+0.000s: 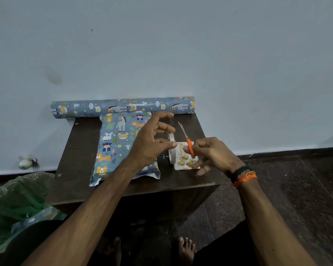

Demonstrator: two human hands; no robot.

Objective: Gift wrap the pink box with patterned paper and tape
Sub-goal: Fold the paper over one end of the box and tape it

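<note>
The box (119,146) lies on the dark table (79,150), fully covered in blue animal-print paper, so no pink shows. Loose paper ends stick out at its near end. My left hand (152,141) reaches over the box's right side and pinches the rim of the tape roll (171,150), which stands on edge. My right hand (211,152) grips the orange-handled scissors (188,144), blades pointing up and away just right of the tape.
The paper roll (123,107) lies along the table's back edge against the wall. A card with gold balloons (184,158) sits under my right hand. A green plastic bag (17,204) is on the floor at left. My feet are below the table.
</note>
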